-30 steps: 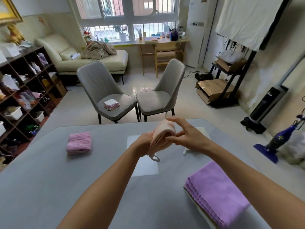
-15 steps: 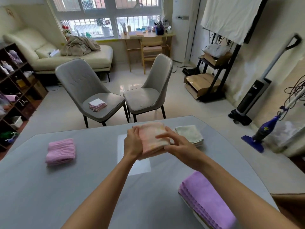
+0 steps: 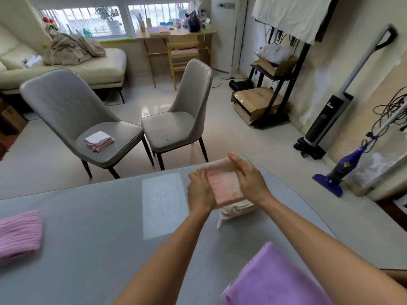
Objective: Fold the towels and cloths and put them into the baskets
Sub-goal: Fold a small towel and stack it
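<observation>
Both hands hold a small pink cloth (image 3: 223,187), folded into a neat block, just above a cream cloth (image 3: 236,211) that lies on the grey surface (image 3: 110,227). The left hand (image 3: 199,191) grips the left edge of the pink cloth, with its fingers curled round the side. The right hand (image 3: 248,180) lies along the right edge, its fingers nearly straight and pressed flat against the cloth. The step looks like setting the pink cloth down on top of the cream one to make a stack. To do it well, keep both sides squeezed so the folds do not pop open. Line the edges up with the cloth below. Lower it flat, not tipped. Then let go with both hands together and pat the top once. A purple towel (image 3: 275,280) sits at the near right side of the surface. A folded pink knitted cloth (image 3: 18,235) sits far off at the left edge. A few more folded cloths (image 3: 99,140) wait on the seat of a grey chair (image 3: 72,115). No basket can be seen, so the stack may need to be carried later.
</observation>
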The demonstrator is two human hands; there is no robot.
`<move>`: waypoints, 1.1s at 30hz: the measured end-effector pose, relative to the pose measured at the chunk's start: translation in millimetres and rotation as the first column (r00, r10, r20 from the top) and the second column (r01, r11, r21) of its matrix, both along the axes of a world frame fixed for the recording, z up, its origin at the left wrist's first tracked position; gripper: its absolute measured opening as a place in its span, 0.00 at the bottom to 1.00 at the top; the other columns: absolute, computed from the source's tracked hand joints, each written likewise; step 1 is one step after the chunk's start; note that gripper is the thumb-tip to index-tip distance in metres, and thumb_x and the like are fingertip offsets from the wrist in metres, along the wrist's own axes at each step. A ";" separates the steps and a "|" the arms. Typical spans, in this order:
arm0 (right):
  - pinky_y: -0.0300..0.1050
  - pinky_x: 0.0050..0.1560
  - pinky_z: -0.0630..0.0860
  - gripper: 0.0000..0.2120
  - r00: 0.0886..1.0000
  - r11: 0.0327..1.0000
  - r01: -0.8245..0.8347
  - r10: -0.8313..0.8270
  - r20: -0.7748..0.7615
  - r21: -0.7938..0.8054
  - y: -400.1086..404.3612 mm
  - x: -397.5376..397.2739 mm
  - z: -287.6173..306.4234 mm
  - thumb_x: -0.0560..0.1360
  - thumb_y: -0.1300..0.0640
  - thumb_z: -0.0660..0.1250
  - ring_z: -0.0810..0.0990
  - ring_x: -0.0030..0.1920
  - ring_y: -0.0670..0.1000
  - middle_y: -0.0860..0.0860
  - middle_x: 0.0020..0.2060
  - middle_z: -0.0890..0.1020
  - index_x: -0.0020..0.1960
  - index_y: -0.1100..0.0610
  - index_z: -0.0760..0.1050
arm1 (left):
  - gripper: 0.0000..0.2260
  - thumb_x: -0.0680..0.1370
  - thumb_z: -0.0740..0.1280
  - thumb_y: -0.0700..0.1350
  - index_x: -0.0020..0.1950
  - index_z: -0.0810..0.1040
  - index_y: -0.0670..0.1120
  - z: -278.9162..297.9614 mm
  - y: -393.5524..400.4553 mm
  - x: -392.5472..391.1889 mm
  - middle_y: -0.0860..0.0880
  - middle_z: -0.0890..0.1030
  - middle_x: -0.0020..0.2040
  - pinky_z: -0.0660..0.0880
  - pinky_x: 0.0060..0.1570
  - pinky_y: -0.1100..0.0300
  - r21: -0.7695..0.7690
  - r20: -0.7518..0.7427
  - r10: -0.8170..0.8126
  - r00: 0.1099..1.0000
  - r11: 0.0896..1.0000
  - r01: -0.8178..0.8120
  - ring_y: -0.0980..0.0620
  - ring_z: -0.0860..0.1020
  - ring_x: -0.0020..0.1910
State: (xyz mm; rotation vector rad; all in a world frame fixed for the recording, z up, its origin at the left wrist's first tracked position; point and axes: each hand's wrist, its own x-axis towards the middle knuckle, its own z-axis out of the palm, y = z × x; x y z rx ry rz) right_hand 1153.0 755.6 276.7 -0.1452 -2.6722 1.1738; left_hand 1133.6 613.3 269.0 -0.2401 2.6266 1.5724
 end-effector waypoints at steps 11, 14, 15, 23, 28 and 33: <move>0.50 0.63 0.70 0.26 0.985 0.975 0.038 -0.073 0.156 0.219 73.2 -40.4 -98.2 0.81 0.64 0.51 0.69 0.67 0.59 0.52 0.75 0.56 0.75 0.45 0.61 | 0.18 0.84 0.46 0.53 0.60 0.68 0.43 -80.6 81.9 -45.4 0.41 0.78 0.58 0.73 0.53 0.49 -0.236 0.173 -0.029 0.984 0.969 0.070 0.39 0.77 0.55; 0.54 0.58 0.74 0.26 0.993 0.922 0.082 -0.107 0.046 0.378 72.7 -40.0 -112.4 0.77 0.68 0.57 0.70 0.66 0.58 0.56 0.73 0.62 0.73 0.51 0.64 | 0.15 0.84 0.46 0.52 0.58 0.66 0.44 -89.8 88.3 -43.0 0.42 0.79 0.55 0.71 0.47 0.51 -0.235 0.144 0.005 0.990 0.971 0.029 0.40 0.77 0.52; 0.54 0.56 0.76 0.24 0.997 0.896 0.072 -0.064 -0.034 0.438 72.6 -41.2 -116.2 0.75 0.68 0.60 0.72 0.64 0.59 0.57 0.70 0.68 0.70 0.55 0.69 | 0.14 0.84 0.46 0.52 0.58 0.65 0.44 -92.2 89.6 -42.4 0.42 0.79 0.55 0.71 0.47 0.51 -0.234 0.137 0.022 0.990 0.972 0.010 0.40 0.77 0.51; 0.41 0.73 0.60 0.28 0.981 0.892 -0.182 0.191 0.020 0.415 82.0 -38.9 -138.1 0.78 0.50 0.46 0.62 0.73 0.48 0.54 0.72 0.68 0.72 0.62 0.66 | 0.20 0.84 0.48 0.50 0.76 0.54 0.52 -93.1 85.1 -27.3 0.43 0.73 0.65 0.72 0.54 0.48 -0.307 0.086 0.042 0.995 0.951 -0.014 0.40 0.76 0.57; 0.30 0.72 0.39 0.33 0.964 0.885 -0.264 0.235 0.122 0.384 82.5 -37.4 -142.3 0.77 0.42 0.37 0.45 0.75 0.40 0.46 0.76 0.52 0.77 0.56 0.53 | 0.21 0.81 0.52 0.45 0.74 0.66 0.48 -110.4 78.4 -37.1 0.43 0.67 0.73 0.69 0.62 0.47 -0.610 -0.240 -0.367 0.899 0.777 0.155 0.41 0.69 0.69; 0.38 0.75 0.40 0.28 0.952 0.833 -0.305 0.273 0.137 0.461 76.6 -34.3 -150.9 0.79 0.44 0.39 0.41 0.76 0.42 0.48 0.77 0.49 0.76 0.54 0.45 | 0.33 0.77 0.31 0.59 0.79 0.50 0.48 -140.0 60.0 -43.8 0.51 0.49 0.79 0.34 0.74 0.54 -0.686 -0.073 -0.531 0.844 0.641 0.344 0.51 0.41 0.78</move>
